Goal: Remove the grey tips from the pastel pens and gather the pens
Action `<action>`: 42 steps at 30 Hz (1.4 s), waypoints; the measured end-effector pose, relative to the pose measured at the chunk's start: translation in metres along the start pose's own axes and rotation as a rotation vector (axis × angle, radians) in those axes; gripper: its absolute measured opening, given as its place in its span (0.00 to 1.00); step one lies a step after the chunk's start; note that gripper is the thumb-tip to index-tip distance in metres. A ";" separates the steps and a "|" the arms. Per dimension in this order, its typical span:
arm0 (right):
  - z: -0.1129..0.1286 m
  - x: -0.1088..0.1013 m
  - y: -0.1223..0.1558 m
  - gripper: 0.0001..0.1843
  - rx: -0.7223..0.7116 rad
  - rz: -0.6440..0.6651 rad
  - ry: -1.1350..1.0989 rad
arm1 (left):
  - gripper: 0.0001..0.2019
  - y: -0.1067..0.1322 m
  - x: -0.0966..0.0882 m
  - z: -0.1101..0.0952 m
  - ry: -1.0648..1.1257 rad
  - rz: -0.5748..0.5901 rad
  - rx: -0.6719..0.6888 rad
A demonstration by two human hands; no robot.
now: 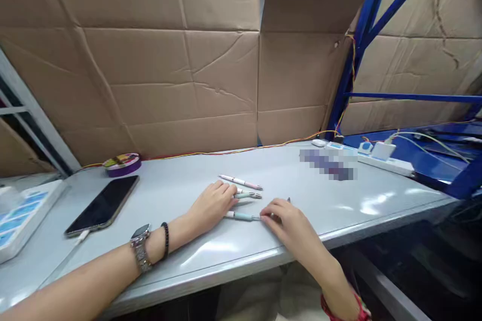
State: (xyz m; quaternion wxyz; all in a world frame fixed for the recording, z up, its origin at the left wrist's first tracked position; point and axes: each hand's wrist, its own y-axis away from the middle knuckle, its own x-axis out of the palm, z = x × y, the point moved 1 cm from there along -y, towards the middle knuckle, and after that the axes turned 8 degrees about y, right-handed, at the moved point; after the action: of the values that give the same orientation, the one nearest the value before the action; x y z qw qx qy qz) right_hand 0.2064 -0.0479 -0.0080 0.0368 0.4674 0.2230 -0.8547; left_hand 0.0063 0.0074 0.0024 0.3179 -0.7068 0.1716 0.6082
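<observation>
Lying on the pale, glossy bench (357, 198): 3 pens, mid-surface. Upper pen (241, 182), white and pink, loose; middle pen (247, 195) and lower pen (243, 216), pale green, running to the left hand (216, 203), whose grip cannot be told. Right hand (288, 223): fingertips pinching the lower pen's metal end. Bench left: phone (103, 205), cabled; purple round container (122, 165). Bench right: power strip (387, 163). Behind: creased cardboard (150, 65), blue metal frame (357, 50).

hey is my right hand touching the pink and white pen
Apart: the head view shows tabletop between the right hand and the pink and white pen.
</observation>
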 end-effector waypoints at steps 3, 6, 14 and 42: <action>0.002 -0.001 0.001 0.09 -0.013 0.005 -0.006 | 0.04 -0.002 0.000 0.001 0.026 -0.010 0.001; 0.003 0.003 0.000 0.09 -0.030 0.005 0.008 | 0.04 -0.002 0.000 0.001 0.052 -0.015 0.006; 0.002 0.010 -0.005 0.08 -0.009 -0.066 -0.039 | 0.08 0.000 -0.002 -0.001 -0.010 -0.151 0.105; 0.003 0.001 0.000 0.13 -0.026 -0.089 -0.260 | 0.16 0.014 -0.004 -0.026 0.126 -0.161 0.171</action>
State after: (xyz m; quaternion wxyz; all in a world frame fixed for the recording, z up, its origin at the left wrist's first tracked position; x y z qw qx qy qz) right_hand 0.2031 -0.0493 -0.0074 0.0336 0.3417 0.2478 -0.9059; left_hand 0.0161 -0.0209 0.0046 0.4136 -0.7253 0.1850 0.5183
